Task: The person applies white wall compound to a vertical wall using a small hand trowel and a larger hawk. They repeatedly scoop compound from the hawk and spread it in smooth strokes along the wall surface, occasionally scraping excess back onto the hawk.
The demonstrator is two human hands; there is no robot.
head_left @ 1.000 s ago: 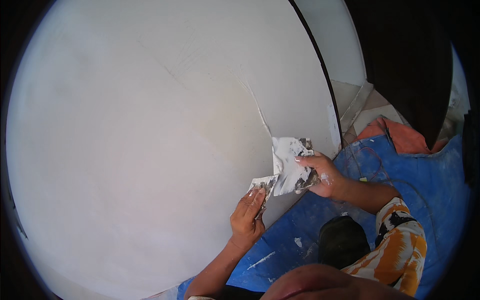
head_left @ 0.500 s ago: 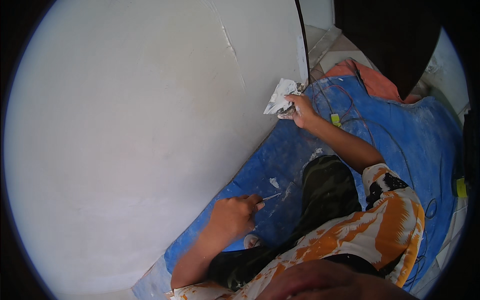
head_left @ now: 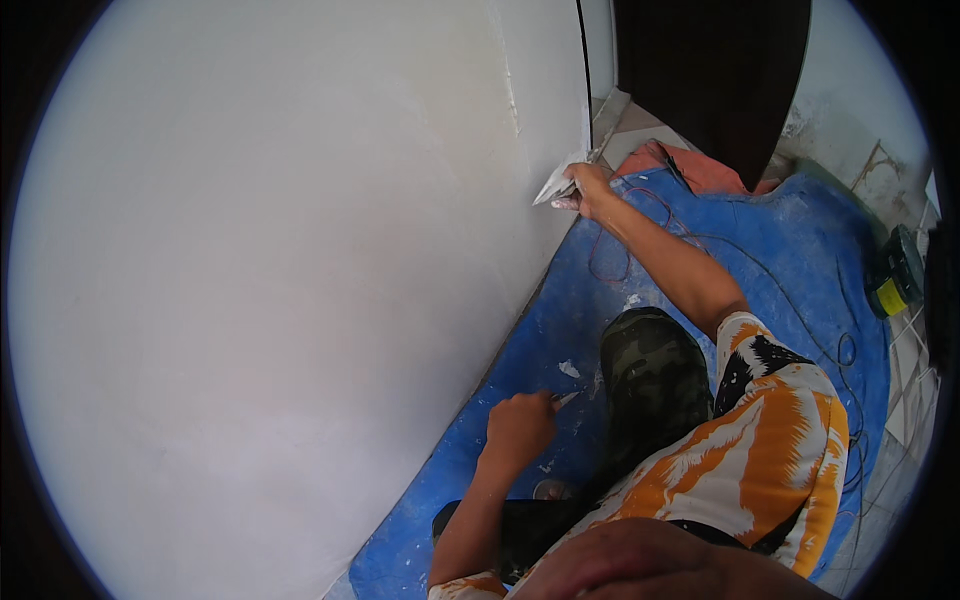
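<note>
My right hand (head_left: 592, 190), arm stretched out, grips a broad putty knife (head_left: 558, 182) smeared with white putty. Its blade is seen at a slant, close by the lower far end of the white wall (head_left: 300, 300); whether it touches the wall I cannot tell. Closer to me, my left hand (head_left: 520, 432) is closed in a fist above the blue sheet. From that fist juts a thin, pale-tipped tool (head_left: 567, 398); the fingers hide its handle, and its exact kind is unclear.
A blue sheet (head_left: 540, 345) with white putty spots covers the floor along the wall. Cables (head_left: 775, 280) run over it on the right. Beyond are an orange-red cloth (head_left: 705, 170), a dark door panel (head_left: 710, 80) and a dark green container (head_left: 900, 262). My camouflage-clad knee (head_left: 655, 360) is bent up.
The view has shifted, bringing the green container further in. The putty knife has turned from nearly face-on to a narrow slant. My left fist has moved right, toward my knee.
</note>
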